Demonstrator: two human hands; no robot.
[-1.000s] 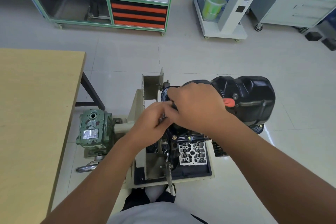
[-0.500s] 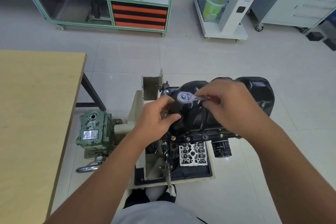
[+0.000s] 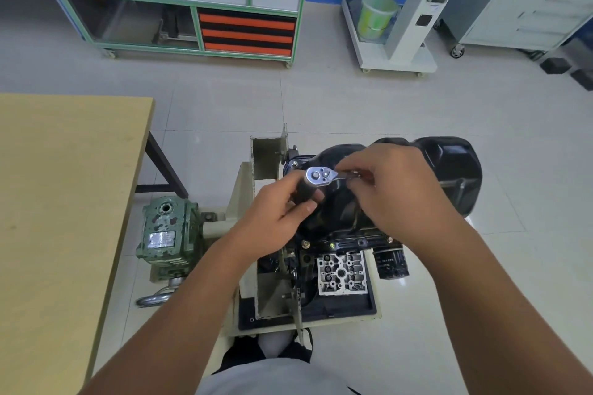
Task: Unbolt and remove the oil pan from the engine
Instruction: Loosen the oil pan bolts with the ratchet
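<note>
The black oil pan [image 3: 449, 170] lies on top of the engine [image 3: 340, 269], which is mounted on a cream stand [image 3: 247, 189]. Over the pan's left end I hold a chrome ratchet [image 3: 321, 176] with its head up. My right hand [image 3: 394, 192] grips the ratchet's handle, which is mostly hidden under the fingers. My left hand [image 3: 276, 215] curls round the dark socket or extension below the ratchet head. Bolts show along the pan's near flange [image 3: 359, 242].
A wooden table [image 3: 64, 202] fills the left side. A green gearbox [image 3: 167, 231] with a crank sits at the stand's left. A black oil filter [image 3: 391, 263] sticks out at the engine's near right. Cabinets and carts stand far across the tiled floor.
One second ago both hands were bunched at the pan's left end, hiding the tool. My right hand has since swung right and the ratchet head now shows; the left hand stays beneath it.
</note>
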